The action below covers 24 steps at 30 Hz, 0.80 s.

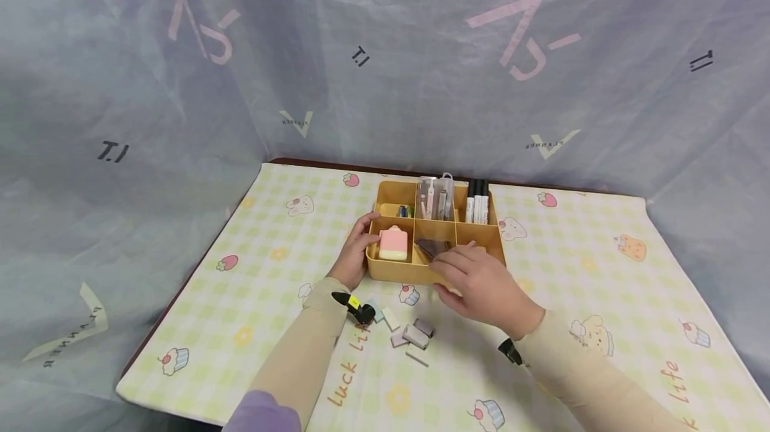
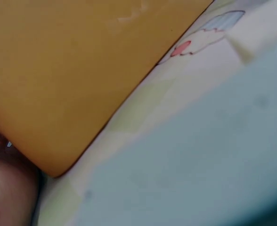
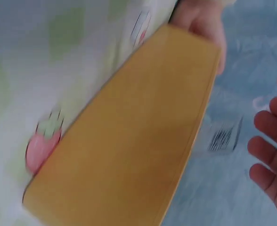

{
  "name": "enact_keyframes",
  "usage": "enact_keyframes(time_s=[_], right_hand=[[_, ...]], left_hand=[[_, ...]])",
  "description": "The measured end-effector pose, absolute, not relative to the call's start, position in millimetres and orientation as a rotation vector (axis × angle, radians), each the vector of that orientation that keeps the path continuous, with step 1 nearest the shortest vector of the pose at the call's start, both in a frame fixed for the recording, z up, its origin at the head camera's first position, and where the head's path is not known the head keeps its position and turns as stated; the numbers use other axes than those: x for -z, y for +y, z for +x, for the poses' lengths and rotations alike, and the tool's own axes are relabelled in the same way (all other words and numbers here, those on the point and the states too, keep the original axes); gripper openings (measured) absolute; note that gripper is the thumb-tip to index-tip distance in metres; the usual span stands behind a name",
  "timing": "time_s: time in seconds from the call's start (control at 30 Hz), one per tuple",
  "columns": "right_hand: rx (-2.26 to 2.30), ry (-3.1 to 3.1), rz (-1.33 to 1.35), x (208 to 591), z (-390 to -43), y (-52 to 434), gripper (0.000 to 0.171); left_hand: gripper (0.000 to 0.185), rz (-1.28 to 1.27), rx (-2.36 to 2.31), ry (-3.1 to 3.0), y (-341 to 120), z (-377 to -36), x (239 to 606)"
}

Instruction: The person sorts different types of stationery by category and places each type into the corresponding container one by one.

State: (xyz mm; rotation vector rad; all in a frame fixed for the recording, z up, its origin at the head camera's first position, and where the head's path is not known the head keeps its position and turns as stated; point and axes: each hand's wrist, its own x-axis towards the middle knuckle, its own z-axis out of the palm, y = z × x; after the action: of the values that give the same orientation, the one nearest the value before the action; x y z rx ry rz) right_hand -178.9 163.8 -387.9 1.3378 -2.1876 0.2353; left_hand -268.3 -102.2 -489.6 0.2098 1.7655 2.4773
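Observation:
A yellow compartment organizer [image 1: 442, 275] stands on the table. At its left side, my left hand [image 1: 351, 257] grips the wall by the rim. My right hand [image 1: 481, 285] hovers over the front right part, fingers loosely bent and apart in the right wrist view, with nothing seen in them. The compartments hold a pink-and-cream case [image 1: 394, 243], a clear case with a compass [image 1: 436, 198], black-capped markers [image 1: 478, 202] and a dark flat item [image 1: 432, 247] of unclear kind. The front right compartment is partly hidden by my right hand.
Several small pale blocks that look like erasers [image 1: 415, 336] lie in front of the organizer, between my forearms. A checked, printed tablecloth [image 1: 252, 298] covers the table. Grey-blue curtain [image 1: 409, 64] hangs behind and at both sides.

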Motion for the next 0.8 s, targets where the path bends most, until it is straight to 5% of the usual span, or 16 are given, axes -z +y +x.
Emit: enact_keyframes(time_s=[0.27,0.8], right_hand=[[-0.247,-2.286,1.569,411,-151,136,0.032],[-0.272,-2.646,1.535,444,-148,125,0.022]], left_hand=[[0.057,0.178,-2.476,1.779,-102,-269,491],[0.058,0.176,-2.467,1.788,-102,-270,493]])
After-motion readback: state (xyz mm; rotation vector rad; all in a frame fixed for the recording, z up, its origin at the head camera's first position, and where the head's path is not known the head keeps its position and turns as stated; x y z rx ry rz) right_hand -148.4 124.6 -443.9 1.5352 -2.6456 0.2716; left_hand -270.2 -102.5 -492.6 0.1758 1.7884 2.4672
